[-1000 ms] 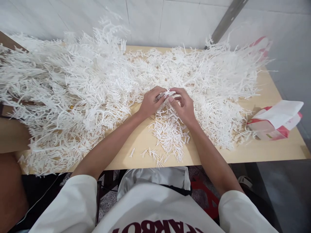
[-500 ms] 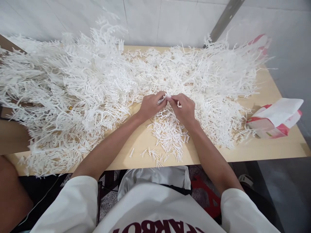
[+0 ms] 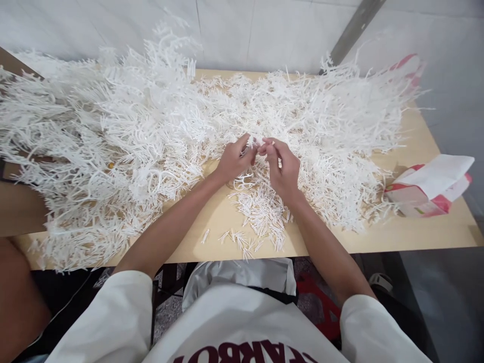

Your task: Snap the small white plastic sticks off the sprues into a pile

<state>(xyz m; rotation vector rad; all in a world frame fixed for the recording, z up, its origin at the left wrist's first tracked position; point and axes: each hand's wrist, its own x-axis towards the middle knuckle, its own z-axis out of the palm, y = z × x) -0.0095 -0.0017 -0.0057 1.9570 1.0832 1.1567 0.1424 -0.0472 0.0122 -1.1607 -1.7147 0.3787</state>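
2 bare hands: close together over the middle of the table (image 3: pixel 378 239), the clock read outward from between them, with 12 o'clock toward the wall (image 3: pixel 227 35).
Left hand (image 3: pixel 233 160): fingers curled and grasping a white tuft (image 3: pixel 254 143) between thumb and forefinger.
Right hand (image 3: pixel 284 169): thumb and fingers bent inward, tips drawn up to the tuft; blur and overlap hide the contact, so I cannot tell whether they pinch a strand.
White tuft: between the 2 hands, above the strewn table, its outline too blurred to make out.
Curled white piece (image 3: pixel 244 181): near 7 o'clock, just below the left hand; whether it hangs or lies on the table, I cannot tell.
Small clippings (image 3: pixel 262 214): short white sticks in a loose pile at 6 o'clock, a few scattered toward the near edge.
Left heap (image 3: pixel 124 131): tall, tangled white strands from 8 to 10 o'clock.
Right heap (image 3: pixel 340 131): more white strands from 2 to 4 o'clock, lower than the left heap, meeting it at 12 o'clock.
Red-and-white packet (image 3: pixel 410 199): at 3 o'clock, beyond the right heap, a white sheet (image 3: pixel 438 174) standing out of its top.
Metal post (image 3: pixel 355 30): between 1 and 2 o'clock, against the wall.
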